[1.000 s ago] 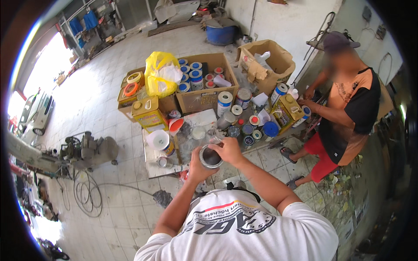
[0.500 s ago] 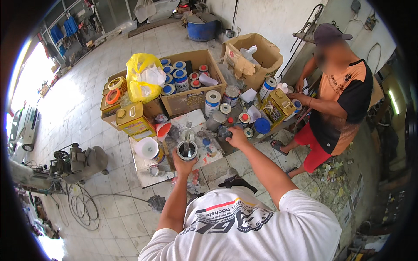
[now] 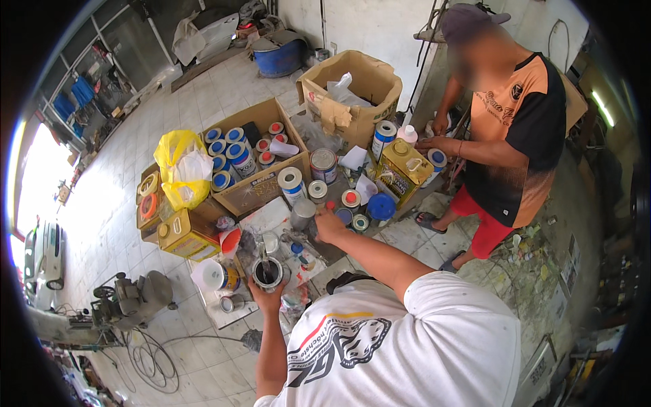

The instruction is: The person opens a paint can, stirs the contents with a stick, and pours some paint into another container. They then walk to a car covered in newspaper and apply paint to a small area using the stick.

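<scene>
My left hand (image 3: pixel 267 297) is wrapped round the near side of an open metal can (image 3: pixel 279 276) with dark liquid inside. A pale stirring stick (image 3: pixel 264 254) stands up out of it. My right hand (image 3: pixel 329 225) is reached out, its fingers curled beside a bare silver can (image 3: pixel 303 214); what they grip is hidden. Just beyond that hand is a small red-capped can (image 3: pixel 330 205). A clear cup (image 3: pixel 270 241) sits behind the can in my left hand. To its left are a white tub (image 3: pixel 209 274) and a small open tin (image 3: pixel 231 303).
A cardboard box (image 3: pixel 261 184) of paint cans stands beyond the work board, with a yellow bag (image 3: pixel 178 163) and yellow thinner tin (image 3: pixel 186 234) to its left. A co-worker (image 3: pixel 515 129) stands at the right, hands near another yellow tin (image 3: pixel 400 171). A compressor (image 3: pixel 139 298) and hose lie left.
The view has swung, so the scene sits further left. My right hand has moved inward to the silver can; the dark thing at its fingers no longer shows plainly. My left hand keeps its can.
</scene>
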The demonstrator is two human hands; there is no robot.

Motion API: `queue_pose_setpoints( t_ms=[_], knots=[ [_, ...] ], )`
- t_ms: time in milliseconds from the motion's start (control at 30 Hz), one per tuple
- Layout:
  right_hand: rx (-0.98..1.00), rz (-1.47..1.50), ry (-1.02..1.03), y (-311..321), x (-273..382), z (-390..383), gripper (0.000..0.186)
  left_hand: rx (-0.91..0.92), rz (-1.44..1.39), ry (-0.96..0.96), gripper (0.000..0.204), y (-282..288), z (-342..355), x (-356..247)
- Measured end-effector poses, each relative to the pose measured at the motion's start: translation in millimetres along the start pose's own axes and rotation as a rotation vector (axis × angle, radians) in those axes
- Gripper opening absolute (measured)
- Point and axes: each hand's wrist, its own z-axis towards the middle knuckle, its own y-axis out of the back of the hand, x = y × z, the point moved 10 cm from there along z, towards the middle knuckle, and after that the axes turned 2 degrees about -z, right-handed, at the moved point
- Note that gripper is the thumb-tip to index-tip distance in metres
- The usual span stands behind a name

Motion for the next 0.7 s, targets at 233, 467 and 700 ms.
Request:
queue_pose_setpoints(
  t_ms=[233,467,700],
  knots=[
    [0.179,-0.039,0.003,-22.1,-18.0,24.0,0.081,0.078,0.148,0.1,0.109,10.6,-0.4,12.4],
    [0.05,0.048,-0.053,-14.3,-17.9,17.0,0.104,0.094,0.057,0.108,0.102,12.5,-2.1,16.8],
    [-0.06,0.179,-0.107,-2.5,-10.4,-8.2,0.097,0.093,0.103,0.164,0.103,13.7,-7.0,13.7]
  ],
)
